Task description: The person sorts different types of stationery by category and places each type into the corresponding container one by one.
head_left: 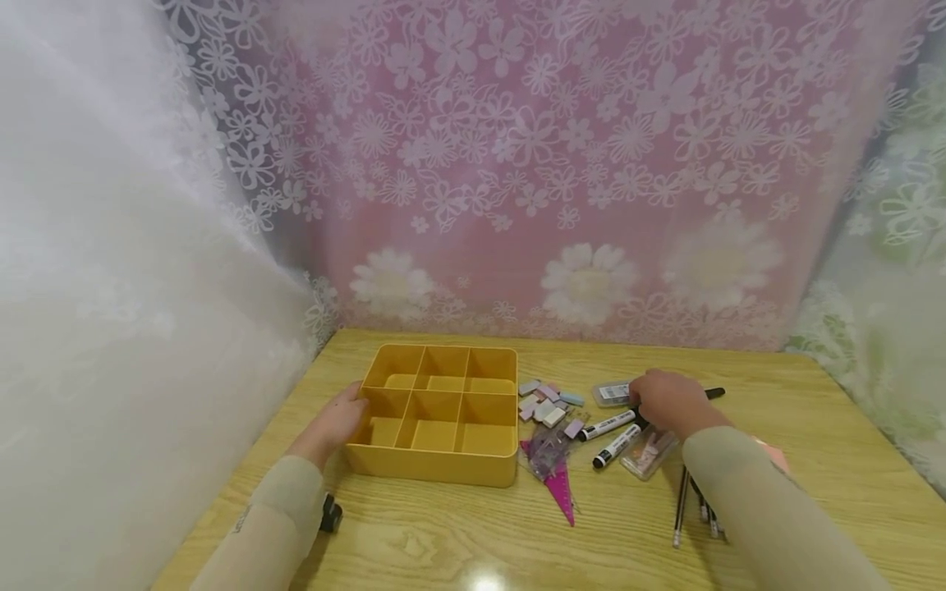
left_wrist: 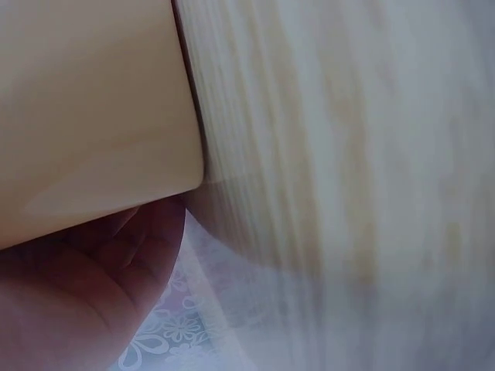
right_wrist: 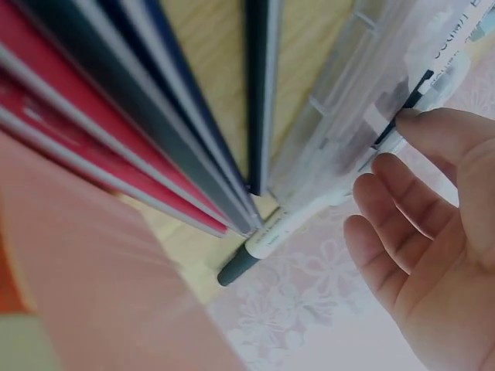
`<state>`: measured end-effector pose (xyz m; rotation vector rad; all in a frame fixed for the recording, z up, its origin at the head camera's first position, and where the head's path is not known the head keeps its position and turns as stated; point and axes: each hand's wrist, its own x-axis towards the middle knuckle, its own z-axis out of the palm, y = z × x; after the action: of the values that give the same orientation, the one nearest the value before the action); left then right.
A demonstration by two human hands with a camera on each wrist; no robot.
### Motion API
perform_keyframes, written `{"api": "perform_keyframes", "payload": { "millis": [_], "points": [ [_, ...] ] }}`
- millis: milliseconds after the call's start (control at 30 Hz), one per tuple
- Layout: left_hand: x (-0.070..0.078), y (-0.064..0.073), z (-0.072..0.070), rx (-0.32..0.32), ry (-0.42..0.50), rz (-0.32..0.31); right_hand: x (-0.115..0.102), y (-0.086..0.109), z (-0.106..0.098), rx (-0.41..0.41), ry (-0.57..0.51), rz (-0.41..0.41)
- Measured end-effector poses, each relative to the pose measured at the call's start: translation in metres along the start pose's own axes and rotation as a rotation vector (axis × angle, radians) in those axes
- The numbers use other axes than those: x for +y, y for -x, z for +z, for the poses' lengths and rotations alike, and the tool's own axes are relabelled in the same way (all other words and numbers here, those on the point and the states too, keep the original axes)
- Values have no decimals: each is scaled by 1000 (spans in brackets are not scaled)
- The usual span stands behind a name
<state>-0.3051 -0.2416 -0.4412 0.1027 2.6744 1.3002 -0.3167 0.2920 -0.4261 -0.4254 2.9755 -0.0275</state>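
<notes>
A yellow six-compartment storage box [head_left: 432, 466] stands on the left half of the table. My left hand [head_left: 342, 423] grips its left side; in the left wrist view, curled fingers [left_wrist: 155, 243] lie against the outer wall. At the right, my right hand [head_left: 671, 400] is over the whiteboard markers. In the right wrist view its thumb is on the black cap of a marker [right_wrist: 458, 31], with the other fingers loosely bent; the index finger is hidden. A second marker [head_left: 619, 446] lies beside it, and another marker [right_wrist: 271, 232] passes behind the hand.
Several small erasers [head_left: 545, 409], a magenta set square [head_left: 560, 492] and a clear packet [head_left: 548, 450] lie right of the box. Nearer the right arm are a clear case [head_left: 610, 395], a small clear box [head_left: 641, 461], pencils [head_left: 680, 517] and a pinkish-orange item [head_left: 772, 453].
</notes>
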Motion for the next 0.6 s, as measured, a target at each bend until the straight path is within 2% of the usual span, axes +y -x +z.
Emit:
{"api": "perform_keyframes", "payload": {
  "millis": [200,600],
  "points": [
    [0,2,2,-6,19,-7,-6,-4,0,15,56,-66],
    [1,0,1,-7,-5,1,-9,-6,7,102,144,-96]
  ]
}}
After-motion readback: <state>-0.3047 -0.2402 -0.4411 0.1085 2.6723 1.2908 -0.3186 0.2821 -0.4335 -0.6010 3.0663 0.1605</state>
